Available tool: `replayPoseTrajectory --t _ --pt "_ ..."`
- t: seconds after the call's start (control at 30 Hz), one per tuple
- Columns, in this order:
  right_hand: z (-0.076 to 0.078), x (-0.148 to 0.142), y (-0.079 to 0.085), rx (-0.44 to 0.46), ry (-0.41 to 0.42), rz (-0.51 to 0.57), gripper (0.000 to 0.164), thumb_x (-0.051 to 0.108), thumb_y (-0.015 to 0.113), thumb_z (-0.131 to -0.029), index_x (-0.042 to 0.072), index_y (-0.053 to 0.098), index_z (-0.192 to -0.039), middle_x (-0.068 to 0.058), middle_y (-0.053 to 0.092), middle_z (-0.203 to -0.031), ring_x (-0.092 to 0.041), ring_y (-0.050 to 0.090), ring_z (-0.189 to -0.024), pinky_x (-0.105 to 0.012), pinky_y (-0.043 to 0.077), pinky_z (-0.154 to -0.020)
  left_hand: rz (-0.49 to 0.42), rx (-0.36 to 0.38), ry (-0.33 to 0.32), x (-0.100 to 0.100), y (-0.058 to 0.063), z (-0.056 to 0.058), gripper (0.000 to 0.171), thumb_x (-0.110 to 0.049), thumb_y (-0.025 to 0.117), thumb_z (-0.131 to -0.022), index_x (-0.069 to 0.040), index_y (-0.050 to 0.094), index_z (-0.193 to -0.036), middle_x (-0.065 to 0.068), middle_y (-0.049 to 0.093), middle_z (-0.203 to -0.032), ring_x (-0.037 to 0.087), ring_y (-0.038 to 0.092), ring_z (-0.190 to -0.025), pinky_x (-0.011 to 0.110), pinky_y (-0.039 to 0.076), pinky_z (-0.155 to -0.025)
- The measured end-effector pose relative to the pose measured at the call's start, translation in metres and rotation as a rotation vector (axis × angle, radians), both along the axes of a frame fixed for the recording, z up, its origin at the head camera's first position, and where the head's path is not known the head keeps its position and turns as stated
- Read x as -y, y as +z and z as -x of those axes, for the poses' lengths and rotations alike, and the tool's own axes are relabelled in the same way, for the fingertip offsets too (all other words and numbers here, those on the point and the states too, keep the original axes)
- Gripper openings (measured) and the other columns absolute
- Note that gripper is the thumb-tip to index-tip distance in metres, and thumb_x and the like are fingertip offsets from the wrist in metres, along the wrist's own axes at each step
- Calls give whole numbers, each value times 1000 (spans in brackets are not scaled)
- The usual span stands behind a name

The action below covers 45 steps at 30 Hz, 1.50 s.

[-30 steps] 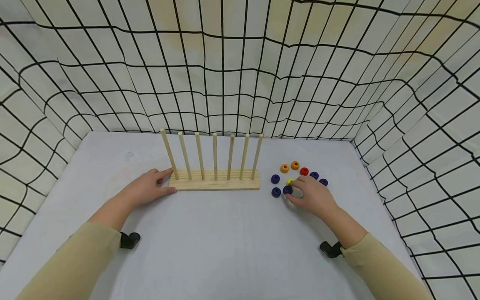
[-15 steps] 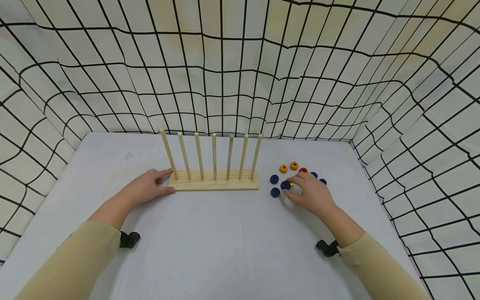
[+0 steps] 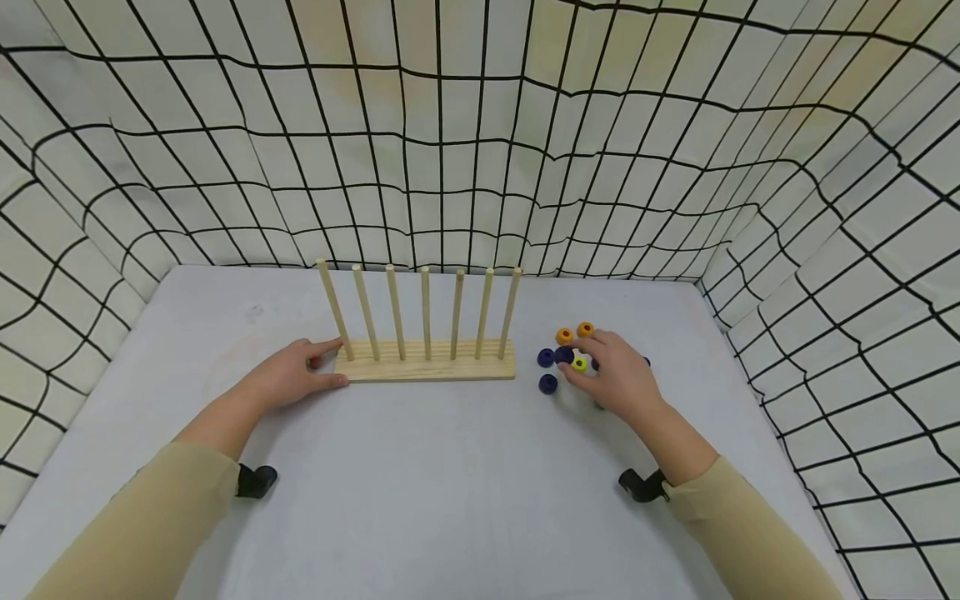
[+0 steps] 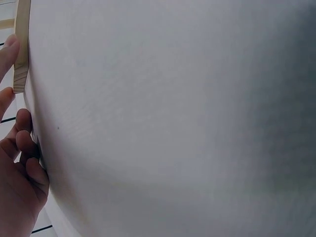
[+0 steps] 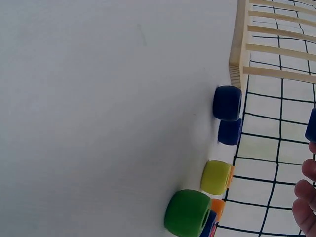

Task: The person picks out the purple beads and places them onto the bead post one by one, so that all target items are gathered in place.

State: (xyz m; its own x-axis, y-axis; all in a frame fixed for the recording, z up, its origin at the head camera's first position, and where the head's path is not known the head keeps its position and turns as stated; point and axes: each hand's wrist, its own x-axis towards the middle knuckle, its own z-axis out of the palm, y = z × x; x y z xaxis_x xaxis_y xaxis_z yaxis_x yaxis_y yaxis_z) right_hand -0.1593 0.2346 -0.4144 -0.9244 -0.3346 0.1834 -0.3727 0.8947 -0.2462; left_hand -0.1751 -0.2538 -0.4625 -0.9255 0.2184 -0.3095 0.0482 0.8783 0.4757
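A wooden peg stand [image 3: 427,367] with a row of upright pegs sits at the middle of the white table. My left hand [image 3: 288,377] grips its left end between thumb and index finger; in the left wrist view those fingertips meet the end of the wooden base [image 4: 21,59]. To the right of the stand, my right hand [image 3: 621,379] pinches a dark blue bead [image 3: 564,356] between thumb and index finger. That blue bead [image 5: 312,126] shows raised above the tabletop in the right wrist view. Below it lie a yellow bead [image 5: 216,177] and a green bead [image 5: 187,213].
Two orange beads [image 3: 564,336] lie behind the held bead, and loose blue beads [image 3: 548,384] lie to its left. More beads are partly hidden under the right hand. White walls with black grid netting [image 3: 450,167] enclose the table [image 3: 420,483] at back and sides.
My right hand has lifted the dark blue bead off the table, moving it slightly left and away from me. The left hand stays at the stand's end.
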Motion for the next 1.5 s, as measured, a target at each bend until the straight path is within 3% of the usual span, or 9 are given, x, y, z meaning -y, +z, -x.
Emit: replayPoseTrajectory --t 0.1,0.27,0.5,1.07,1.5 --pt "1 2 3 -13 -4 19 42 38 75 -87 10 71 -117 -9 65 -103 -24 59 -93 -41 53 -75 -1 1 -1 0 1 0 97 -68 67 -81 -13 35 -155 10 45 -98 26 45 -87 41 35 -73" --pt "4 5 9 -49 6 45 40 38 75 -87 9 71 -115 -6 65 -102 -22 60 -93 -40 53 -74 -1 5 -5 -1 4 -1 95 -64 68 -83 -12 35 -155 10 45 -97 26 45 -86 41 35 -73" --pt "7 11 13 -73 26 95 36 38 73 -89 16 72 -117 1 66 -102 -18 58 -91 -36 50 -71 -2 9 -5 -2 6 0 94 -63 69 -83 -12 35 -154 11 46 -99 26 45 -87 42 36 -75" --pt "16 31 35 -23 18 204 39 41 70 -92 17 69 -123 -1 65 -108 -23 59 -91 -37 51 -76 -7 27 4 -1 5 2 95 -63 70 -82 -11 35 -154 12 44 -99 27 44 -88 42 35 -74" --pt "25 38 45 -88 27 223 38 39 69 -92 14 69 -121 -2 65 -107 -21 57 -93 -37 50 -76 -28 23 6 -1 4 1 94 -61 70 -83 -12 35 -154 12 44 -99 27 44 -88 42 35 -74"
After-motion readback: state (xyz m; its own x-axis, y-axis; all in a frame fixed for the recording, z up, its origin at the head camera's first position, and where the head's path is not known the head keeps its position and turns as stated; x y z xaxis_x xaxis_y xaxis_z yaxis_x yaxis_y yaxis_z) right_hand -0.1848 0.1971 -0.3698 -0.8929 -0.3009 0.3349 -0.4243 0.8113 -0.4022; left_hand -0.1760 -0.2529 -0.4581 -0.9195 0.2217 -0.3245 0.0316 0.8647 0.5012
